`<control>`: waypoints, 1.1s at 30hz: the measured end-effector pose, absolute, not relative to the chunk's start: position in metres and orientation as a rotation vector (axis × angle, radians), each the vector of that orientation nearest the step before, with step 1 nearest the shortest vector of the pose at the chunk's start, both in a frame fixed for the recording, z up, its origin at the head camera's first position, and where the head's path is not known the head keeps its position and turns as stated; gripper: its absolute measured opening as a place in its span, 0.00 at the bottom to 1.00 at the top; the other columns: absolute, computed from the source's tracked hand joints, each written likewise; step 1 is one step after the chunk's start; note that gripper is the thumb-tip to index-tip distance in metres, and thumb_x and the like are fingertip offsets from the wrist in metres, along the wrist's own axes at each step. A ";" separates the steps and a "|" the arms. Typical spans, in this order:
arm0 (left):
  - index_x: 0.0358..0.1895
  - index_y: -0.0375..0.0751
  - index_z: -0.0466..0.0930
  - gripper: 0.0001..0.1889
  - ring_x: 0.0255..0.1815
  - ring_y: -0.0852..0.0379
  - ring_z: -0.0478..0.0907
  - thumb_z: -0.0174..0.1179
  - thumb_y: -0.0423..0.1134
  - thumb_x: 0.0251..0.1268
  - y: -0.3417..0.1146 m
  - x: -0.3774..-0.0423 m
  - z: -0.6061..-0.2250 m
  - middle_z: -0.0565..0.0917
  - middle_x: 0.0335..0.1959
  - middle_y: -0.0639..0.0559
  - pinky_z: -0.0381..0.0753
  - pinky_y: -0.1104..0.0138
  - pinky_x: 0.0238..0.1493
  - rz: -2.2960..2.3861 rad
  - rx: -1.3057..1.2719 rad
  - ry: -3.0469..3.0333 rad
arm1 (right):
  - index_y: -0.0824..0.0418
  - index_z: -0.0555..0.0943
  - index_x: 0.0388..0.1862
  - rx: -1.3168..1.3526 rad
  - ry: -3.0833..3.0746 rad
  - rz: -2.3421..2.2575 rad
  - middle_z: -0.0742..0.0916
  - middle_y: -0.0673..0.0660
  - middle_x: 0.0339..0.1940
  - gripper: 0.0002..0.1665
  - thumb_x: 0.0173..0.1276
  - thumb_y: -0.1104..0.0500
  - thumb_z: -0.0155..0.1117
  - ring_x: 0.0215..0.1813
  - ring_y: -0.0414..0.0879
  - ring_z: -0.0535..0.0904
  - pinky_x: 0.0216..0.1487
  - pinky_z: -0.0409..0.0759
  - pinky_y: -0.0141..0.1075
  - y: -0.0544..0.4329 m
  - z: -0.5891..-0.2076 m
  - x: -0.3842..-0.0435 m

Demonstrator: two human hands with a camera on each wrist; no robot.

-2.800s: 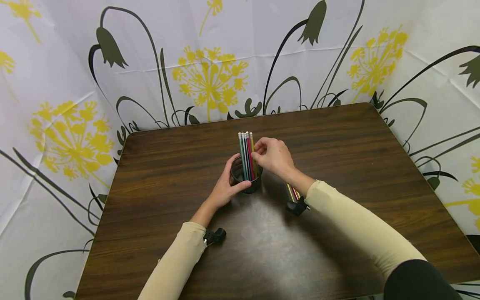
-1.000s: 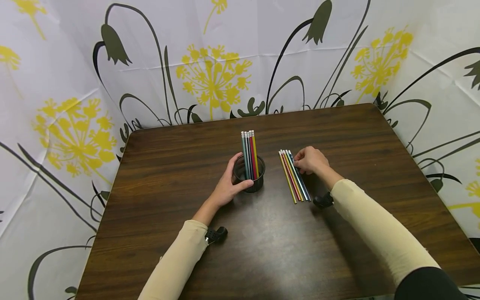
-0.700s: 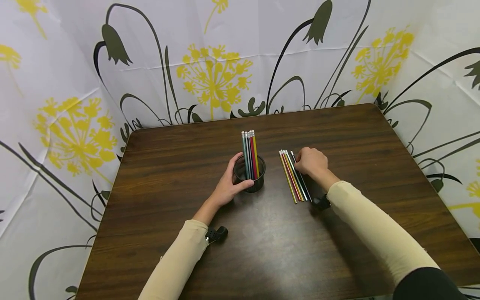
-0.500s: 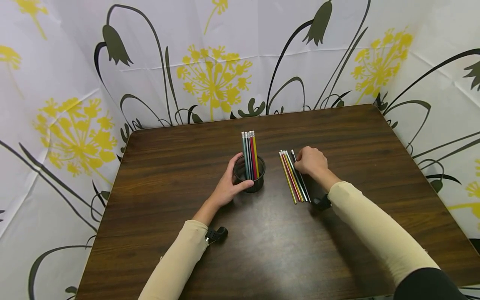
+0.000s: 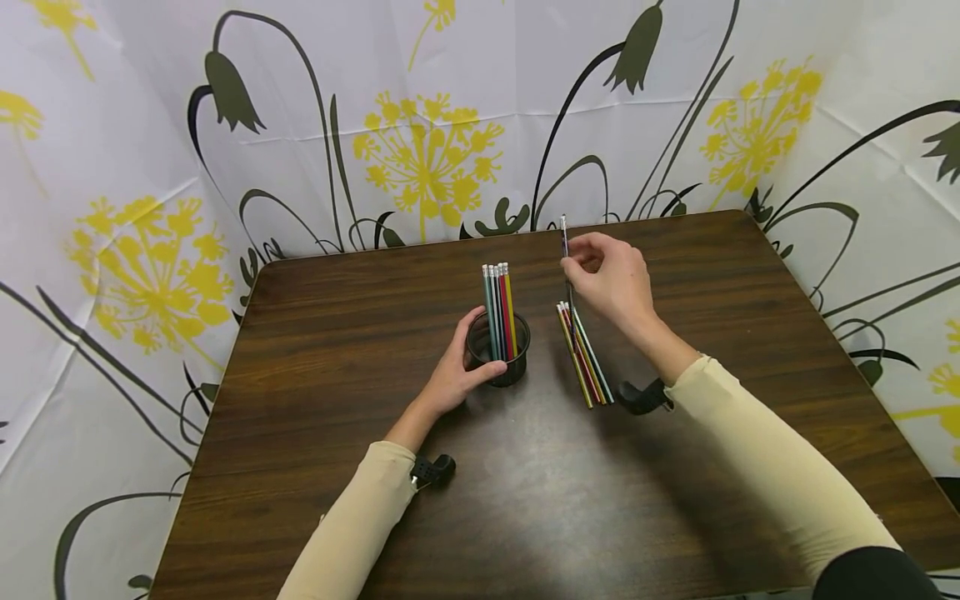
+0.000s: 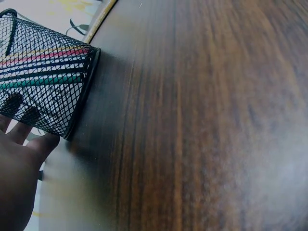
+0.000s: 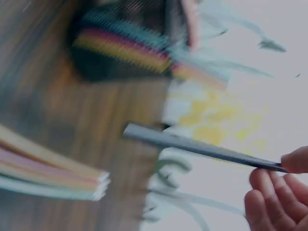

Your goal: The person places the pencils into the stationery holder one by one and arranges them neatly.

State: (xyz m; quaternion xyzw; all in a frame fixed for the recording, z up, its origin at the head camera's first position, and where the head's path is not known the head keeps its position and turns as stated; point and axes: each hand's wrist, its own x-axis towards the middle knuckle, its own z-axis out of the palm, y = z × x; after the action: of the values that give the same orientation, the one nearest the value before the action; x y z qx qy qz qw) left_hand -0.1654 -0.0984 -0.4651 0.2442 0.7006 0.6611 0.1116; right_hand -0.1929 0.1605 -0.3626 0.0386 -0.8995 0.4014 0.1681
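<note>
A black mesh pencil cup (image 5: 513,373) stands upright on the table, and my left hand (image 5: 452,371) grips it around its left side. Several pencils (image 5: 497,304), teal, dark, red and yellow with their erasers up, stand in the cup. To the right of the cup and above the tabletop, my right hand (image 5: 615,279) pinches a dark pencil (image 5: 565,237) between thumb and fingers, eraser up. In the right wrist view the dark pencil (image 7: 192,146) slants out from the fingertips. Beneath it, several loose pencils (image 5: 587,367) lie side by side on the table.
The brown wood-grain table (image 5: 337,333) reaches back to a white cloth (image 5: 465,167) printed with yellow and grey-green flowers. A small black device (image 5: 433,471) sits on the left wrist, and a similar black device (image 5: 641,397) on the right.
My right hand first let go of a yellow pencil at the cup, then moved to the loose pencils. It has now raised a dark pencil from them and turned it upright. My left hand stays put.
</note>
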 end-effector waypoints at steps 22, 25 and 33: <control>0.78 0.48 0.45 0.44 0.71 0.43 0.62 0.62 0.28 0.65 -0.100 -0.169 -0.472 0.59 0.73 0.41 0.59 0.43 0.68 1.901 0.703 2.072 | 0.64 0.81 0.48 0.619 -2.377 1.465 0.87 0.54 0.37 0.12 0.66 0.64 0.67 0.32 0.41 0.84 0.34 0.81 0.36 0.093 -0.390 -0.167; 0.78 0.51 0.44 0.44 0.69 0.45 0.64 0.63 0.32 0.66 -0.101 -0.172 -0.480 0.62 0.72 0.45 0.62 0.45 0.67 1.897 0.706 2.082 | 0.65 0.81 0.48 0.641 -2.396 1.464 0.88 0.55 0.37 0.12 0.66 0.64 0.67 0.32 0.42 0.84 0.33 0.81 0.36 0.091 -0.395 -0.167; 0.78 0.46 0.45 0.44 0.68 0.42 0.66 0.63 0.30 0.65 -0.100 -0.166 -0.465 0.62 0.72 0.39 0.63 0.44 0.66 1.905 0.731 2.045 | 0.61 0.80 0.45 0.691 -2.497 1.405 0.87 0.52 0.37 0.10 0.67 0.61 0.67 0.31 0.39 0.84 0.29 0.80 0.33 0.087 -0.408 -0.167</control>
State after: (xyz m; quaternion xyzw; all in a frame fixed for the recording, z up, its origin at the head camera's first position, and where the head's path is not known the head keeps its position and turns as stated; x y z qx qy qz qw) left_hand -0.1661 -0.1004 -0.4652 0.2511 0.7023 0.6542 0.1257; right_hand -0.1666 0.0873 -0.4075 0.2332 -0.8432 0.4745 0.0971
